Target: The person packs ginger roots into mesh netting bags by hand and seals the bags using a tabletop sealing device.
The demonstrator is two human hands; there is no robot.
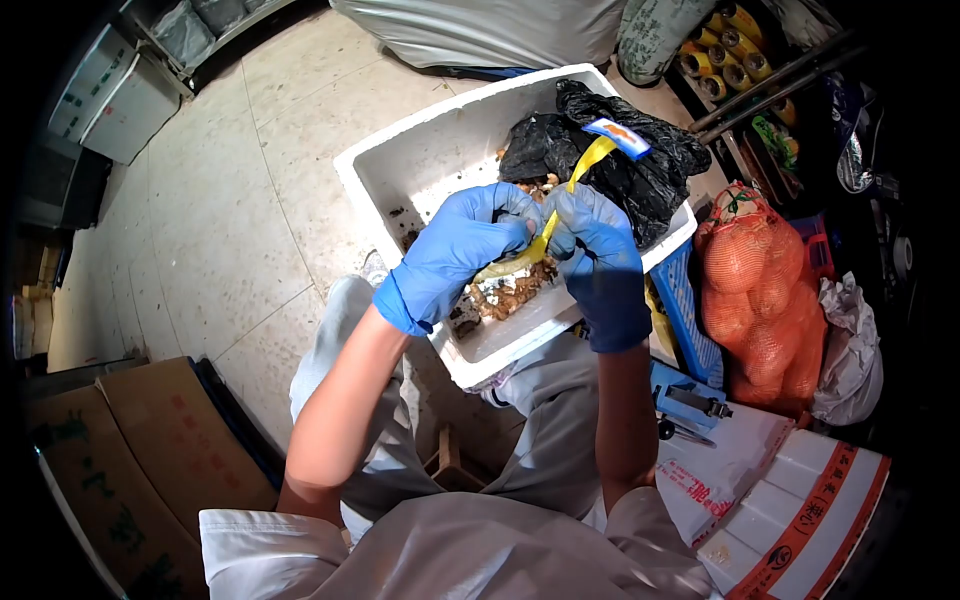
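Both my hands wear blue gloves and meet over a white foam box [405, 150]. My left hand [470, 245] has its fingers pinched together on the yellow net strip [594, 158]. Right beside it, my right hand [598, 255] pinches the same strip, whose upper end carries a blue and white label [620, 137]. Part of the yellow netting [508, 268] hangs below my fingers. Brown, lumpy pieces [510, 298] and dark crumbs lie in the bottom of the box. Black plastic bags [640, 185] cover its right side.
Red net sacks [755, 290] stand to the right, near a blue basket [688, 315] and crumpled white paper [850, 350]. A taped white box [800, 520] is at the lower right, a brown carton [150, 460] at the lower left. Cans [725, 55] sit at the upper right.
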